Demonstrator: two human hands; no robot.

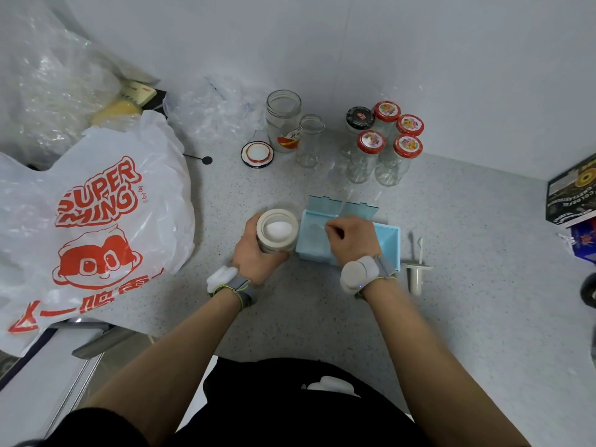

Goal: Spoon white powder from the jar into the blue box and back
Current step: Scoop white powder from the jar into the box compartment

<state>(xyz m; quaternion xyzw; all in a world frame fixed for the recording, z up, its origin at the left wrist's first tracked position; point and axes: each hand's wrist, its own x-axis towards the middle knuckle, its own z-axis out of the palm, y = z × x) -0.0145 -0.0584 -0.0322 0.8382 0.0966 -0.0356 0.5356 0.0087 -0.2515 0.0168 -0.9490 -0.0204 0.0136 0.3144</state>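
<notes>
An open jar [278, 230] with white powder inside stands on the counter, and my left hand [254, 253] grips it from the left and front. Right beside it sits the light blue box [388, 241] with its clear lid [342, 206] folded back. My right hand [351, 238] hovers over the box and pinches a small clear spoon [314, 226], whose bowl points left, over the box's left part. My right hand hides much of the box's inside.
A white jar lid with an attached spoon [416, 272] lies right of the box. Several empty glass jars and red-capped bottles [383, 143] stand behind, with a loose lid [257, 154]. A large printed plastic bag [96, 221] fills the left. A dark carton [572, 195] sits far right.
</notes>
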